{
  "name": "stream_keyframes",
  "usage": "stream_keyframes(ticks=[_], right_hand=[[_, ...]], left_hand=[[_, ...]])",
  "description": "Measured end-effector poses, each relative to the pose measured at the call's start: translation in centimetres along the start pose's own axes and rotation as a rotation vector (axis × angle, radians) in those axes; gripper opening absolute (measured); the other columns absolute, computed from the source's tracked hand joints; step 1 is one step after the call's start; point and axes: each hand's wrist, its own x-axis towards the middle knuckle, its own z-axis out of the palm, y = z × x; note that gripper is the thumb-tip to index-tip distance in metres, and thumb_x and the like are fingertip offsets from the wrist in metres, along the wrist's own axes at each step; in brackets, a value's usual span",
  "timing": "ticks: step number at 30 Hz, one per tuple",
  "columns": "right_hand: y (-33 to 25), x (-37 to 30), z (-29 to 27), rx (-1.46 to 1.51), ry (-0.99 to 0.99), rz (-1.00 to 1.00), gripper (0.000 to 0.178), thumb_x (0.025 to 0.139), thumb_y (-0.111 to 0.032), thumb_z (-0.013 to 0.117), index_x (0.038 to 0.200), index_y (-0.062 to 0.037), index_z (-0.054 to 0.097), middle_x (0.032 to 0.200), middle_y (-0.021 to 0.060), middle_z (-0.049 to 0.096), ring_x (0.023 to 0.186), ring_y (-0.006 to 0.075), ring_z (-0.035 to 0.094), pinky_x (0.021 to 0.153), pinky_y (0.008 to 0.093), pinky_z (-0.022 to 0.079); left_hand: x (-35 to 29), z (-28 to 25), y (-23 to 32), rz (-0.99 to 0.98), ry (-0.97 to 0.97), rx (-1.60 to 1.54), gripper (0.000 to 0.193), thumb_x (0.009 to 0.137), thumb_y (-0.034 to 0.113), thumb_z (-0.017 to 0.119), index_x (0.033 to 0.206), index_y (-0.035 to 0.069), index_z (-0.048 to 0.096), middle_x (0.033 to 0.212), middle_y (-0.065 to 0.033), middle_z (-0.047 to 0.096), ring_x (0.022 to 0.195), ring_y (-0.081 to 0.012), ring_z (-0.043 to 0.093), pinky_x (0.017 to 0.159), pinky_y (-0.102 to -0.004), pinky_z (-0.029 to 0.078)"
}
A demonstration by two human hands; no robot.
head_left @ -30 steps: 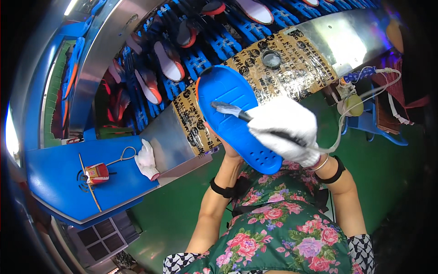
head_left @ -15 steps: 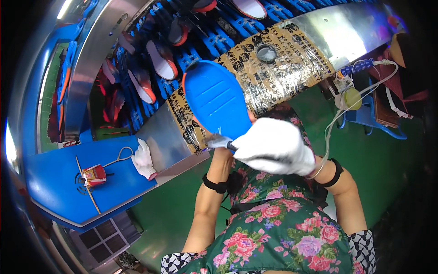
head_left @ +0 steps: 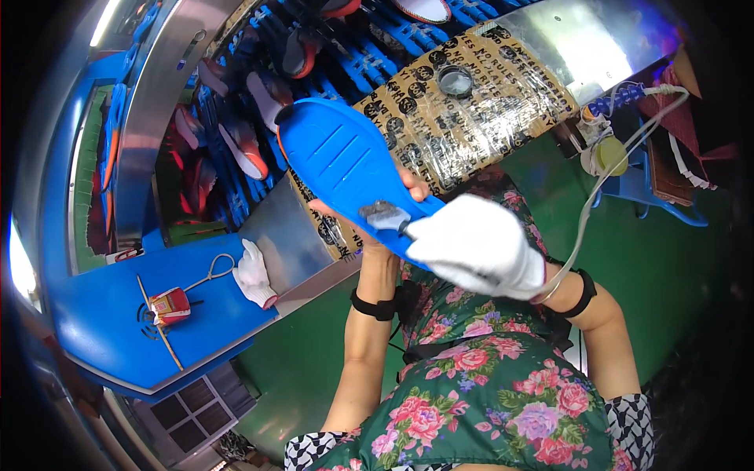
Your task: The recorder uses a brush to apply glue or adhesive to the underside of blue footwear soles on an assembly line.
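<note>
A blue shoe sole (head_left: 334, 149) with several straight grooves faces up, tilted, its wide end pointing away to the left. My bare left hand (head_left: 364, 235) grips it from below, fingertips curling over its right edge. In my right hand (head_left: 475, 245), under a white knitted glove, is a small brush (head_left: 386, 214) with dark, worn bristles. Those bristles lie over the narrower part of the sole; whether they touch it is hard to tell. The glove hides most of the brush handle and covers the sole's near end.
Behind the sole runs a ledge (head_left: 463, 129) wrapped in printed brown tape, bearing a small round dish (head_left: 455, 81). Shoes (head_left: 242, 149) hang on blue racks beyond. At left, a blue table (head_left: 102, 314) holds a white glove (head_left: 253, 275) and a red carton (head_left: 170, 306). A white cable (head_left: 580, 235) hangs right.
The sole has shifted left and turned, showing more of its narrow part. The brush has moved from the sole's left edge onto its narrower part, and my left fingertips show more.
</note>
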Motion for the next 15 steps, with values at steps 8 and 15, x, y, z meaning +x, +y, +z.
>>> stream_keyframes(ticks=[8,15], right_hand=[[0.3,-0.4,0.0,0.096,0.081,0.121,0.026,0.077,-0.005,0.081,0.102,-0.0102,0.076,0.098,0.0061,0.075,0.083,0.0261,0.071,0.073,0.0365,0.058],[0.2,-1.0,0.2,0.366,0.027,0.223,0.023,0.077,-0.007,0.081,0.099,-0.0107,0.076,0.098,0.0066,0.075,0.084,0.0265,0.071,0.072,0.0373,0.057]], left_hand=[[0.2,-1.9,1.0,0.055,-0.068,-0.051,0.122,0.057,0.098,0.063,0.12,-0.006,0.055,0.105,-0.0153,0.063,0.098,-0.0294,0.062,0.097,-0.0465,0.046],[-0.1,-2.4,0.8,0.19,0.084,-0.049,0.116,0.068,0.098,0.048,0.14,0.007,0.048,0.102,-0.0228,0.067,0.085,-0.0359,0.068,0.08,-0.0519,0.055]])
